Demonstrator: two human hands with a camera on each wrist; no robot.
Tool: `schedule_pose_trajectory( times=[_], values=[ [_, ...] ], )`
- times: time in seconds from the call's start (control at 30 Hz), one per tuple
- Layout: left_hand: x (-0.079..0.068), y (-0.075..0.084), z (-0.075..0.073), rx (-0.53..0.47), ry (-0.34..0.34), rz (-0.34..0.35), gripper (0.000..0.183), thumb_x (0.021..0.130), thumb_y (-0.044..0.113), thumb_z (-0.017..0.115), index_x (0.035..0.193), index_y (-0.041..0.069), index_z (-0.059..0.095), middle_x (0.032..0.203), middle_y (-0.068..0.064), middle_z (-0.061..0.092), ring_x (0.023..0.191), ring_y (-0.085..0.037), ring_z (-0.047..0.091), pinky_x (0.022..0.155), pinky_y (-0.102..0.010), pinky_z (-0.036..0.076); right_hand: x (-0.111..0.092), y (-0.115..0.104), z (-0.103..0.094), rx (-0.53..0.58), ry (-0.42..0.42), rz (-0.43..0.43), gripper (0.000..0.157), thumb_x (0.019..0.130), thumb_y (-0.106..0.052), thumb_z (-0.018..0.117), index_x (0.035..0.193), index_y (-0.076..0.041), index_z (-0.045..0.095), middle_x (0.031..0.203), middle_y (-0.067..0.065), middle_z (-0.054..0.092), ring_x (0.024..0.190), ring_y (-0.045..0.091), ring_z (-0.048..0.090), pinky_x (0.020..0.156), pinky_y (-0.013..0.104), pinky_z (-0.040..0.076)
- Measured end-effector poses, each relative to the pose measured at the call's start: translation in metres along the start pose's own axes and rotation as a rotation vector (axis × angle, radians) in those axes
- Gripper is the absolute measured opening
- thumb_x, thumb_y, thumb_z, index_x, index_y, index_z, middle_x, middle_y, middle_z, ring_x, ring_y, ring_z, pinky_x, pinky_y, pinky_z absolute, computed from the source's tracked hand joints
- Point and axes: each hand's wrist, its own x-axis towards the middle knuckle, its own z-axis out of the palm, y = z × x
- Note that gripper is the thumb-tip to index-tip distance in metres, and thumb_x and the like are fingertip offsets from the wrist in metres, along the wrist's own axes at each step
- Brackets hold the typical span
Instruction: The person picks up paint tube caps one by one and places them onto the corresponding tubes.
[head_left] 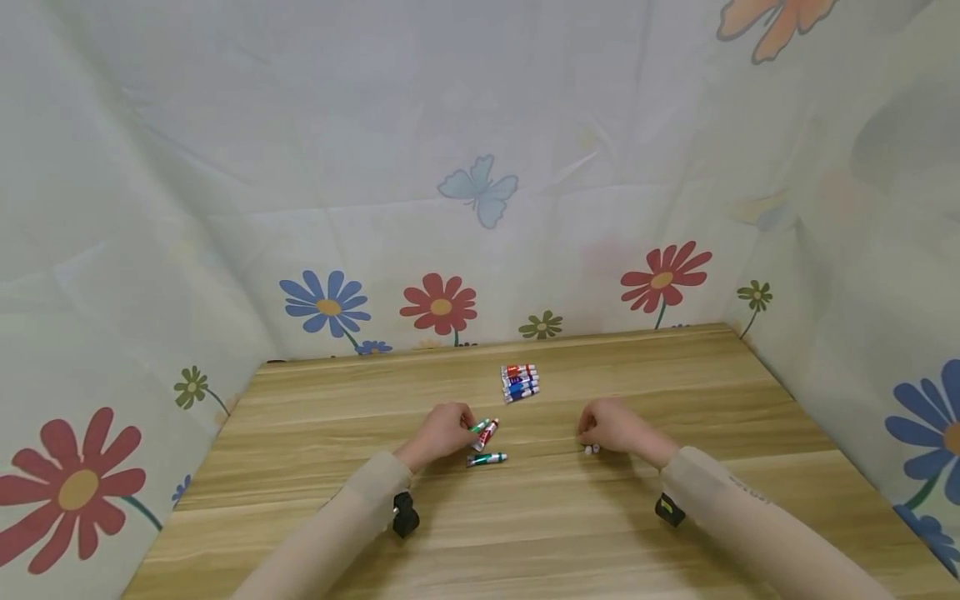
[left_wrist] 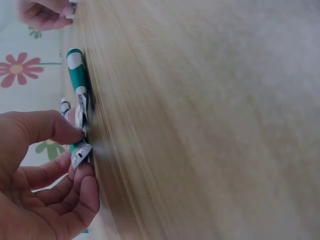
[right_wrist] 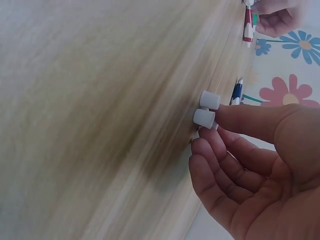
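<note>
My left hand (head_left: 446,431) pinches the crimped silver end of a green paint tube (left_wrist: 79,151) between thumb and fingers, low over the table. A red paint tube (head_left: 486,435) lies right beside it. Nearer to me lies another green paint tube (left_wrist: 76,71) with a white band. Off to the right, my right hand (head_left: 617,427) holds two small white-capped paint tubes between thumb and fingers. Their caps (right_wrist: 206,109) stick out side by side in the right wrist view, while the fingers hide the tube bodies.
A row of several red, purple and blue paint tubes (head_left: 521,384) lies side by side farther back on the wood-grain table (head_left: 525,533). A flower-printed cloth (head_left: 360,250) hangs behind the table and along both sides.
</note>
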Motion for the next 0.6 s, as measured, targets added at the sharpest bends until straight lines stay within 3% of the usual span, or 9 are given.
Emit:
schedule_pose_trajectory(
  times=[0.33, 0.6],
  values=[
    [0.002, -0.009, 0.002, -0.076, 0.015, 0.014, 0.012, 0.084, 0.010, 0.078, 0.087, 0.004, 0.068, 0.076, -0.002, 0.062, 0.065, -0.014, 0.055, 0.056, -0.027, 0.045, 0.001, 0.001, 0.000, -0.003, 0.022, -0.001, 0.003, 0.086, -0.004, 0.074, 0.084, -0.004, 0.072, 0.073, -0.001, 0.064, 0.063, 0.011, 0.056, 0.060, 0.028, 0.047],
    [0.003, 0.003, -0.022, -0.134, 0.098, 0.021, 0.010, 0.087, 0.010, 0.075, 0.093, 0.005, 0.069, 0.081, -0.002, 0.062, 0.073, -0.017, 0.054, 0.063, -0.030, 0.045, 0.003, -0.001, -0.017, 0.077, 0.056, -0.015, 0.005, 0.091, -0.005, 0.069, 0.090, -0.001, 0.071, 0.081, 0.003, 0.067, 0.072, 0.015, 0.059, 0.066, 0.032, 0.051]
  ],
)
